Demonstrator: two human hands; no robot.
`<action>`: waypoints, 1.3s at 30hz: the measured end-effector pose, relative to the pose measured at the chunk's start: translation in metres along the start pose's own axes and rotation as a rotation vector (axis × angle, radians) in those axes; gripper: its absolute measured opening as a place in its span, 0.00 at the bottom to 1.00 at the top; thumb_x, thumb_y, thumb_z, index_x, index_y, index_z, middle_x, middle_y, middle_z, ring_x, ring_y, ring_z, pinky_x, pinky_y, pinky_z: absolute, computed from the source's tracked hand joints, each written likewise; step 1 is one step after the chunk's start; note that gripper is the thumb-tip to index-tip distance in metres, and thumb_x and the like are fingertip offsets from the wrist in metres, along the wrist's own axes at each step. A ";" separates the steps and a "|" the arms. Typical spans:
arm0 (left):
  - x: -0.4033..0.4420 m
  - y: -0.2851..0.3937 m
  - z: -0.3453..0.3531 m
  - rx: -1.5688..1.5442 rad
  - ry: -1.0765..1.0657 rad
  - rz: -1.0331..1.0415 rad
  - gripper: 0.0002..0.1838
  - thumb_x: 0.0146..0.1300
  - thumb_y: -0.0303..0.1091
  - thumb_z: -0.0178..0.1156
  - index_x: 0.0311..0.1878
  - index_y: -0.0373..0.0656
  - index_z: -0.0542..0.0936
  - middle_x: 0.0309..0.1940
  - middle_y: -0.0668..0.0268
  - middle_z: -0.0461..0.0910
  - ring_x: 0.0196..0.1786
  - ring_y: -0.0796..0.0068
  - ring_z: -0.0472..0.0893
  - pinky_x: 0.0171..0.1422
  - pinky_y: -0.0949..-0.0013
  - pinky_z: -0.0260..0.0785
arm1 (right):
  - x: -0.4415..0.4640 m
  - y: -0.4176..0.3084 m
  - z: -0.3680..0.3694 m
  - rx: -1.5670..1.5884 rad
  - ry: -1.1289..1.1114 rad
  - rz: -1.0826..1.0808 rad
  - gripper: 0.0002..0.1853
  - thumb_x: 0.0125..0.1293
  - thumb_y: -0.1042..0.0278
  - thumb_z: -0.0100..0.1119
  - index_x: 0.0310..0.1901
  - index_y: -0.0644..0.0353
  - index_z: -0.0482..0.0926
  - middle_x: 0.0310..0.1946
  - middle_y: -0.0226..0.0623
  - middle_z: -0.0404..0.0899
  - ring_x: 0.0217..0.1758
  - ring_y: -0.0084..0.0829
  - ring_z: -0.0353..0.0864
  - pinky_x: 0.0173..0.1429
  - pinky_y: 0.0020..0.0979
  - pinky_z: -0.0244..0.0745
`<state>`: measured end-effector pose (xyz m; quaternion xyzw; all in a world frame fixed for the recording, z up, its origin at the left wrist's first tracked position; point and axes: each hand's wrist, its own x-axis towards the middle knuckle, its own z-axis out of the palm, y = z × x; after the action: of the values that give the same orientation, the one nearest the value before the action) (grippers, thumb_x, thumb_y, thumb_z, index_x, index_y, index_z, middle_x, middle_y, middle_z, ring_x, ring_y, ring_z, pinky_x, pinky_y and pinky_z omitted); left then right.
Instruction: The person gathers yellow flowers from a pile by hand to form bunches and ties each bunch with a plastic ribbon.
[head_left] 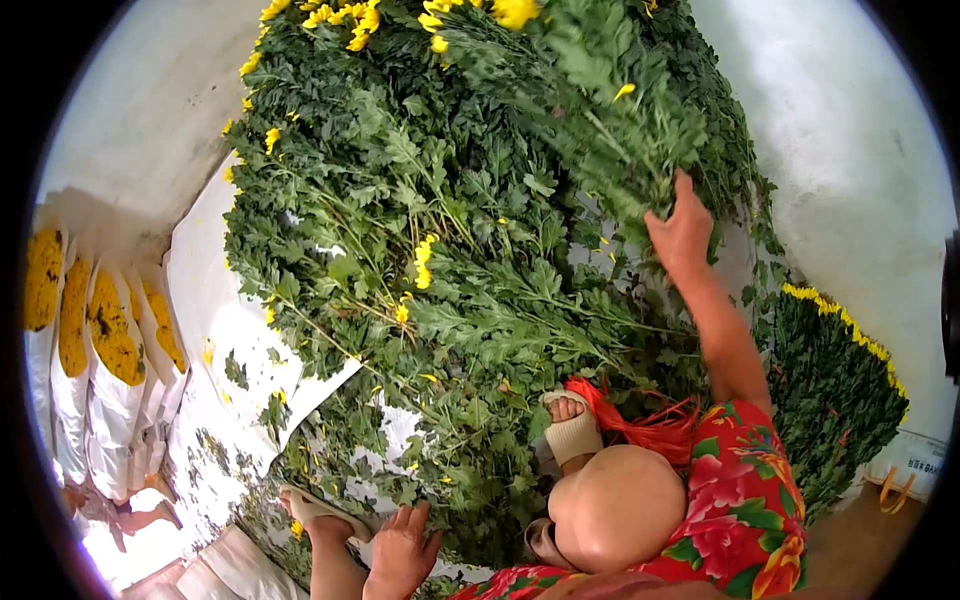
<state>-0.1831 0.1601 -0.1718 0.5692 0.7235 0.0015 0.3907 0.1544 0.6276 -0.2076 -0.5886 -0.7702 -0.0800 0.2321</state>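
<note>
My right hand (683,230) is closed round the stem ends of leafy yellow chrysanthemums (635,130), slanting up and left over the big pile. The moving leaves are blurred. My left hand (403,550) is low in the view beside my lower leg, its fingers loosely stretched out, with nothing seen in them. Before me the large heap of chrysanthemums (370,190) shows mostly green leaves, with yellow heads along its far and left edges. A few flowers (424,262) lie across the middle of it. Red plastic strings (645,425) lie beside my sandalled foot (570,420).
At the left stand several white-wrapped bundles (118,330) with yellow tops. A stacked block of chrysanthemums (835,390) with yellow heads along its edge leans at the right wall. White sheeting (225,310) lies under loose leaves. A white bag (910,460) with an orange handle stands far right.
</note>
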 end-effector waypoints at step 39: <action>-0.039 0.024 0.053 0.015 0.016 0.074 0.26 0.55 0.34 0.67 0.57 0.40 0.72 0.44 0.52 0.78 0.47 0.46 0.80 0.50 0.50 0.75 | -0.120 -0.028 0.051 0.013 -0.425 -0.240 0.20 0.76 0.64 0.49 0.66 0.59 0.69 0.54 0.45 0.75 0.49 0.49 0.79 0.49 0.47 0.78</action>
<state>-0.1311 0.1128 -0.1755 0.5984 0.7051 0.0153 0.3803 0.1386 0.5353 -0.3020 -0.4949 -0.8668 0.0236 0.0572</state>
